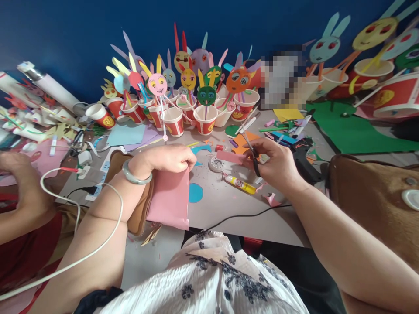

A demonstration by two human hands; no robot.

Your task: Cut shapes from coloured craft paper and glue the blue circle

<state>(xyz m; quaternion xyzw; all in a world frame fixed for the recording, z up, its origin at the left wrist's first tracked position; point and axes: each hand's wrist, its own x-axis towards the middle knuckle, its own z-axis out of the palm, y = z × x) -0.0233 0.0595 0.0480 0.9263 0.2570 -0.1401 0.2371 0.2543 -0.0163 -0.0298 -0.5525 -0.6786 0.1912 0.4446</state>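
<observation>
My left hand (176,159) is closed, its fingers pinched at the upper corner of a pink sheet of paper (170,196) that hangs slightly over the table edge. My right hand (276,161) holds a pair of scissors (256,166) with black handles, the blades pointing up and away. A small pink paper strip (231,157) is also held by its fingers and stretches left over a white tape roll (216,165). Below the scissors lies a yellow glue tube (240,184). A blue paper circle (195,192) rests beside the pink sheet.
Behind stand several paper cups (205,120) bearing paper rabbit faces. Green paper (353,126) and a brown bag (373,192) are on the right. A black cable (235,216) crosses the front; a white cable (119,209) passes over my left forearm. Another person's arm (22,192) is at left.
</observation>
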